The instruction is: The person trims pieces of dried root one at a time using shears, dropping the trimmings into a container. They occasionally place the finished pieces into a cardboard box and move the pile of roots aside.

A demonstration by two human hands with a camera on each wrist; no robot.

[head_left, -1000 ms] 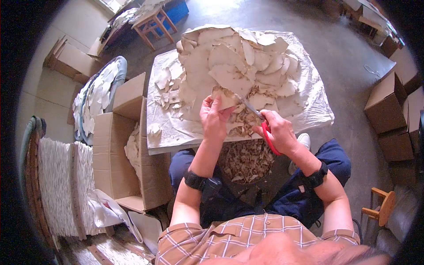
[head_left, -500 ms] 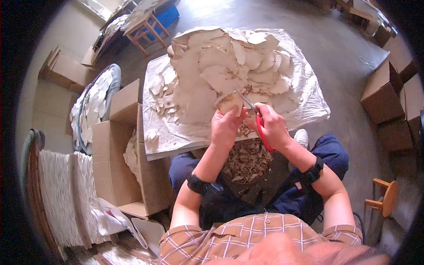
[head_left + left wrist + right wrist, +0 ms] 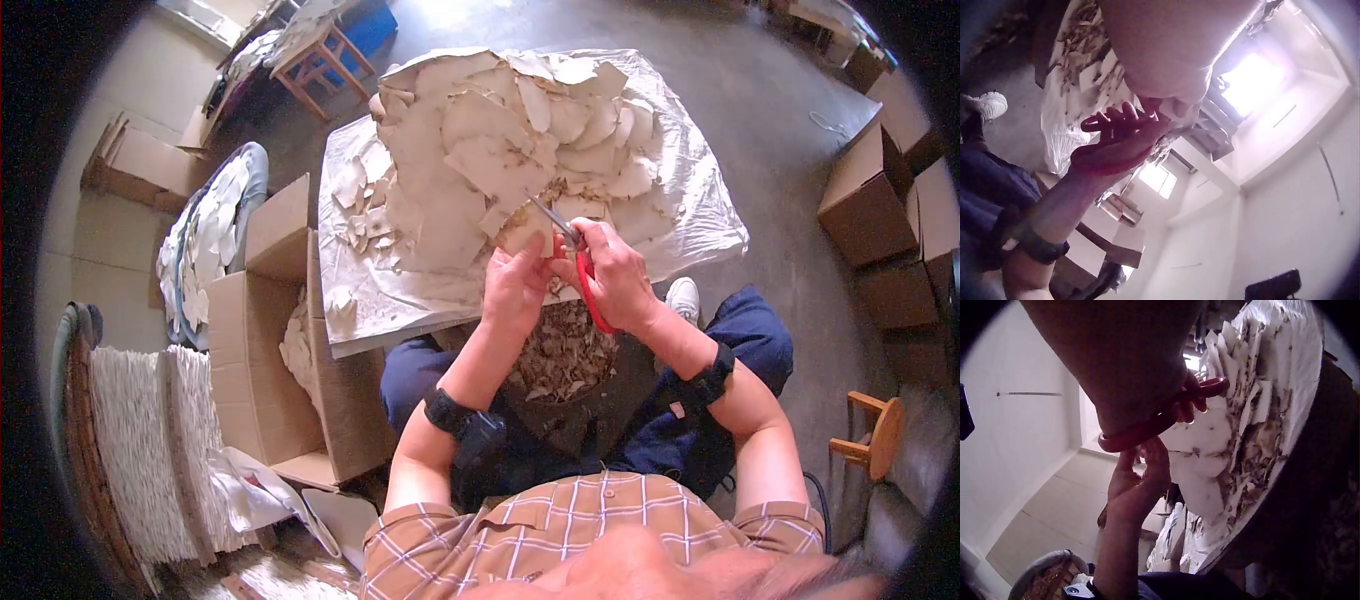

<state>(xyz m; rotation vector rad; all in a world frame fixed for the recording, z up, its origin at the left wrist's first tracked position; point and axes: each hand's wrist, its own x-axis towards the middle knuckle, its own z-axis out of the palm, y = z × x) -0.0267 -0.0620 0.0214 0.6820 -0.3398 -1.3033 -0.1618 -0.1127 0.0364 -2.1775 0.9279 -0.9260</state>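
In the head view my left hand pinches a thin, flat off-white piece with a rough brown edge, thumb on top. My right hand grips red-handled scissors, whose blades point up and left along the piece's right edge. Both hands are close together over the near side of a cloth-covered table. The right wrist view shows the red handle round the right fingers, the left hand just beyond. A forearm hides the piece in the left wrist view.
A large heap of similar flat pieces covers much of the white cloth. Brown scraps fill a container below the table edge. An open cardboard box stands left, more boxes right, and a wooden stool at lower right.
The left hand has moved slightly right and towards the body, turning the flat piece as it goes. The scissors have shifted left with the right hand, their blades still at the piece's edge.
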